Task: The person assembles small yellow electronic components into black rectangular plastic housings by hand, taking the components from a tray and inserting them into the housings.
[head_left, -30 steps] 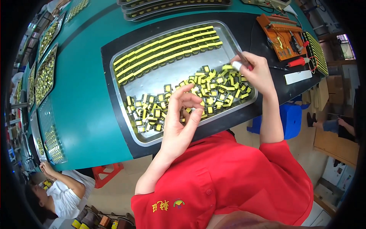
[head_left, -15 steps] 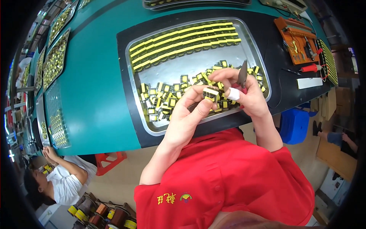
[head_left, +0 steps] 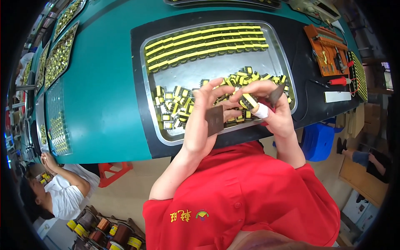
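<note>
My right hand [head_left: 277, 114] pinches a small black transformer with a yellow band [head_left: 249, 101] between finger and thumb. White wrap covers the thumb. A tool with a dark pointed blade [head_left: 276, 95] and a red handle is also tucked in this hand. Close by, my left hand [head_left: 200, 116] has a dark rectangular plate [head_left: 215, 121] against its palm, its fingers extended toward the right hand. Both hands are over the near side of a metal tray [head_left: 160, 135]. Loose transformers [head_left: 177, 104] pile up there, partly hidden by my hands; several neat rows of them [head_left: 204, 43] fill the far side.
The tray rests on a black mat [head_left: 139, 83] over a green table [head_left: 106, 96]. Right of it are an orange tool holder [head_left: 325, 50], a red-handled tool [head_left: 339, 81] and a white strip [head_left: 337, 97]. More filled trays [head_left: 62, 54] stand left. A co-worker [head_left: 68, 189] is at lower left.
The transformer has passed from my left fingers to my right finger and thumb. My left hand has uncurled and turned, and the dark plate now shows at its palm. The view shifted slightly.
</note>
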A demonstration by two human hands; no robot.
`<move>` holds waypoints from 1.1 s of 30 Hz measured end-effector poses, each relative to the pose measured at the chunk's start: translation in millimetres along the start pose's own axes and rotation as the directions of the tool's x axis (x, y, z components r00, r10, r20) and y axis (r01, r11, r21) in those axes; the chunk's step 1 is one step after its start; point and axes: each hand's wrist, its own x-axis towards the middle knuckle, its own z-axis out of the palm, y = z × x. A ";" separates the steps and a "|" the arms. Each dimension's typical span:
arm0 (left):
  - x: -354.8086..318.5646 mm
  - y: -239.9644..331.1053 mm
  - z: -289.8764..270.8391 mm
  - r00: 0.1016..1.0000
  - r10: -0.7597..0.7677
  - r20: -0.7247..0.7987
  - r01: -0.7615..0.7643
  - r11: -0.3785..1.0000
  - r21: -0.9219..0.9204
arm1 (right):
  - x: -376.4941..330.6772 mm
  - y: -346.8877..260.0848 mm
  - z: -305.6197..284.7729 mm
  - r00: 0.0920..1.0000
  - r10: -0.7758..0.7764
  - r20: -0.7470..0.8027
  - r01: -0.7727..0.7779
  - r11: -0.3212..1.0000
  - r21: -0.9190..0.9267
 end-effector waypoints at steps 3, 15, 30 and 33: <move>2.5 3.0 2.3 1.000 0.001 -0.021 -0.002 0.999 -0.042 | -2.4 -10.7 3.9 0.995 0.008 0.099 0.018 0.964 -0.264; 3.0 2.8 6.0 0.999 0.029 0.039 -0.025 0.994 -0.103 | 3.1 5.9 9.6 0.973 -0.180 0.144 0.231 0.750 -0.620; 1.8 -3.8 3.1 0.990 0.126 0.057 -0.133 0.981 0.138 | 1.9 8.0 23.6 0.908 -0.329 0.260 0.412 0.583 -0.700; 0.8 -5.4 4.7 0.988 0.150 0.030 -0.153 0.973 0.171 | 3.7 7.7 27.3 0.910 -0.309 0.277 0.410 0.566 -0.715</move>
